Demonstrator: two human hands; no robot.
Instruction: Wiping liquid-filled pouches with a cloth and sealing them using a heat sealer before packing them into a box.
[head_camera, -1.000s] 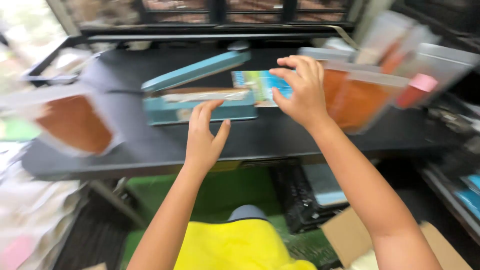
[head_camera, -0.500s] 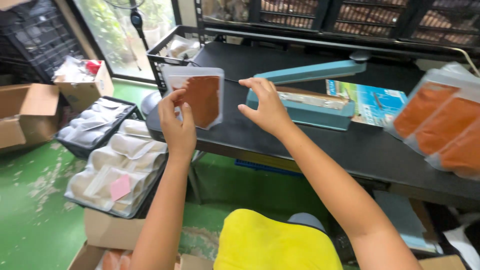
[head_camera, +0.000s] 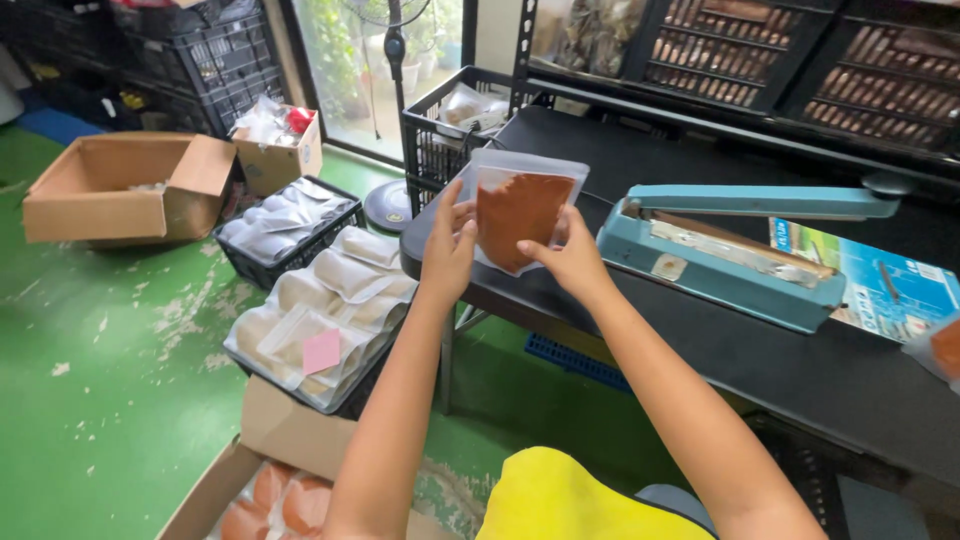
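Table black, running along right side of view. Teal heat sealer sits on it with arm raised, printed blue sheet just beside sealer at right. Crates of filled clear bags on green floor at left, open cardboard box farther left. 2 hands hold up 1 clear pouch of orange-brown powder above table's left end: left hand pinching pouch's left edge, right hand pinching lower right edge.
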